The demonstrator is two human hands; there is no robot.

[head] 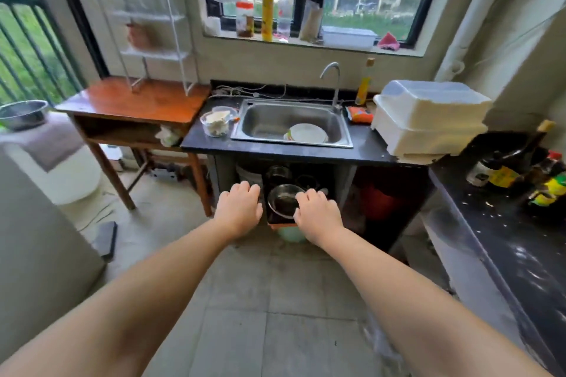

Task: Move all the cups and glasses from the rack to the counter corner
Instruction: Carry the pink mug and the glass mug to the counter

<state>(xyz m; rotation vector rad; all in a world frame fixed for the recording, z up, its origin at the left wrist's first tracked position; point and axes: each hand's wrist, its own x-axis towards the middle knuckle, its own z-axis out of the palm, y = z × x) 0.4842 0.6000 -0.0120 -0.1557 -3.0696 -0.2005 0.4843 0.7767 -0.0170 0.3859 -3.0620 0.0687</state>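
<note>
Two bare forearms are stretched forward and downward over the tiled floor (275, 300), nearly parallel, with both palms turned down. The black counter (361, 147) with its steel sink (291, 124) is seen well beyond the fingertips, and a white lidded dish rack (428, 119) stands on the counter beyond and to the right of the right fingers. A wooden table (134, 101) is placed beyond and to the left of the left fingers.

The left hand (240, 211) is held with its fingers loosely curled downward and close together; nothing is gripped. The right hand (317, 213) is held likewise, knuckles up, fingers bent at a relaxed angle; whether its fingertips touch anything cannot be told.

Between the two sets of fingers, in the dark space under the sink, a round metal bowl (284, 199) is seen just beside the right fingers. A white plate (307, 133) lies in the sink. No cup or glass can be made out through the rack's lid; a glass cup (216, 124) stands on the counter left of the sink, well beyond the left fingers.
</note>
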